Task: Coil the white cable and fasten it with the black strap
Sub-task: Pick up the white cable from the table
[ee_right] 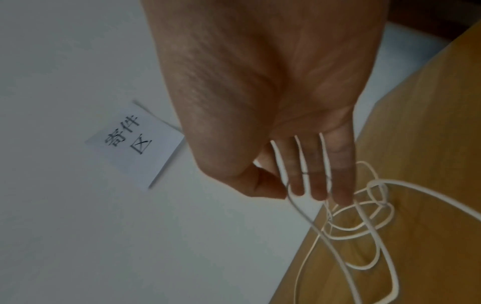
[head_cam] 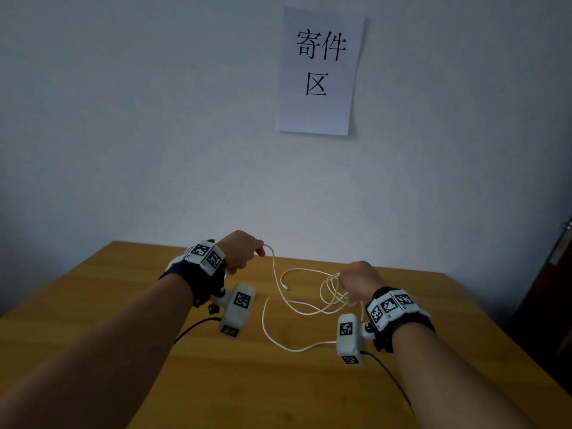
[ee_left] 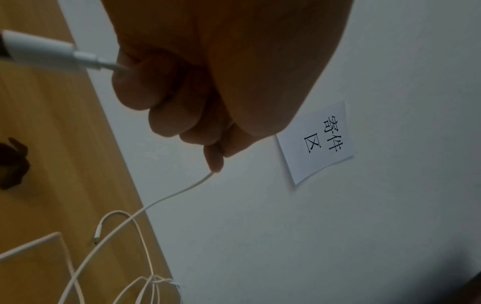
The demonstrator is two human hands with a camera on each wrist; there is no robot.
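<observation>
The white cable (head_cam: 263,318) sprawls in loose loops over the wooden table (head_cam: 123,305). My left hand (head_cam: 247,255) is a fist round one stretch of it, raised above the table's far edge. In the left wrist view the cable's white plug (ee_left: 39,49) sticks out of the left hand (ee_left: 182,102), and the cable (ee_left: 182,191) leaves below the forefinger. My right hand (head_cam: 349,283) holds several turns. In the right wrist view these strands of cable (ee_right: 279,160) lie across the fingers, with the thumb of the right hand (ee_right: 299,191) pinching one. A dark crumpled thing (ee_left: 13,164) lies on the table; I cannot tell whether it is the strap.
The cable's small free end (head_cam: 288,287) lies on the table between my hands. A paper sign (head_cam: 318,72) hangs on the pale wall behind the table. Something dark (head_cam: 551,289) stands at the right edge of the view.
</observation>
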